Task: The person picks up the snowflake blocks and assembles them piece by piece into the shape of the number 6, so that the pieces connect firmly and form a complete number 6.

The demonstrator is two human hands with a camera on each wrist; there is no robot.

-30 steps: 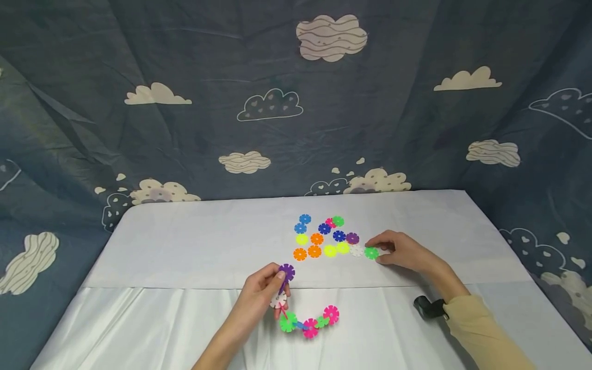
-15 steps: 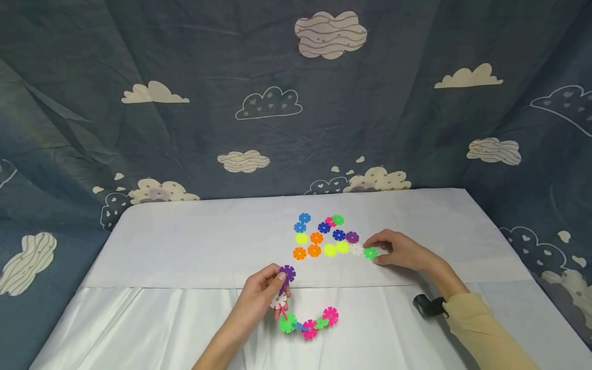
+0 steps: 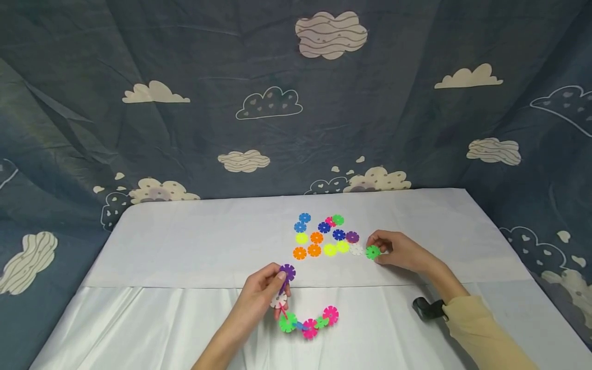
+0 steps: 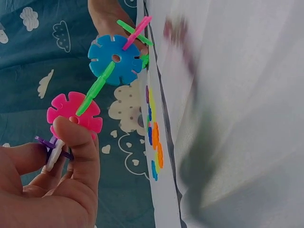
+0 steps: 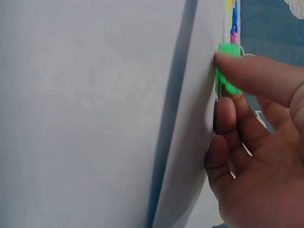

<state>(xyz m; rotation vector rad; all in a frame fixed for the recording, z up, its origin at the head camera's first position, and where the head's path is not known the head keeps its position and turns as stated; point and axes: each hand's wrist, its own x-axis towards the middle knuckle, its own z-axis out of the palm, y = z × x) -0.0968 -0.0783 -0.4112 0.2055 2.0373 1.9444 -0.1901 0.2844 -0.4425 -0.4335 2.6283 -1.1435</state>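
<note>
My left hand (image 3: 260, 290) pinches the upper end of a chain of notched plastic discs, near a purple disc (image 3: 288, 273) and a white disc (image 3: 279, 300). From there the chain curves down and right through a green disc (image 3: 288, 322) to a pink disc (image 3: 330, 315) at its far end. In the left wrist view, a pink disc (image 4: 75, 113) and a blue disc (image 4: 115, 60) are joined edge-on by a green one. My right hand (image 3: 401, 251) pinches a loose green disc (image 3: 372, 252) between thumb and fingers, its face tilted up from the cloth.
Several loose discs lie flat left of my right hand, among them a white disc (image 3: 356, 249), a purple disc (image 3: 352, 237) and an orange disc (image 3: 314, 250). A white cloth (image 3: 185, 246) covers the table. Behind it hangs a dark curtain (image 3: 194, 128) with clouds.
The right thumb and fingers have tipped the green disc up and shifted it slightly right, away from the white disc. The left hand and its chain stay nearly still.
</note>
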